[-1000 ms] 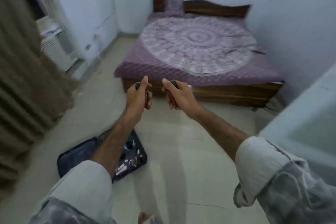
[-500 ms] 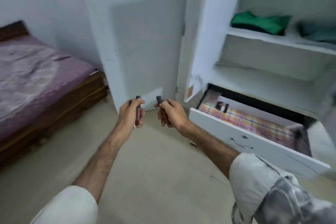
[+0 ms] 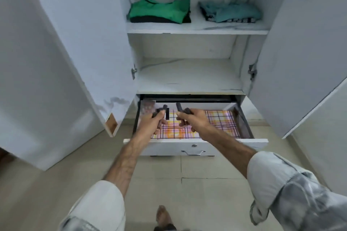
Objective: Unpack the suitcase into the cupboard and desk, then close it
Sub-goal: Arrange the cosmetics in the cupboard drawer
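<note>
Both my hands reach over the pulled-out white drawer (image 3: 195, 145) at the bottom of the open white cupboard (image 3: 187, 73). My left hand (image 3: 152, 124) grips a small dark tube (image 3: 163, 108) whose end sticks up above the fist. My right hand (image 3: 195, 120) grips another dark tube (image 3: 179, 107) in the same way. The drawer is lined with a checked cloth (image 3: 219, 124), and a small black item (image 3: 167, 114) and a pinkish packet (image 3: 147, 107) lie near its back left. The suitcase is out of view.
Folded green clothes (image 3: 159, 11) and folded teal clothes (image 3: 231, 14) lie on the upper shelf. The middle shelf (image 3: 187, 75) is bare. Both cupboard doors (image 3: 75, 43) stand wide open at either side. My foot (image 3: 163, 215) is on the tiled floor below.
My view has swung from the bed and suitcase round to the cupboard. Both hands, still holding the tubes, have moved forward over the open drawer.
</note>
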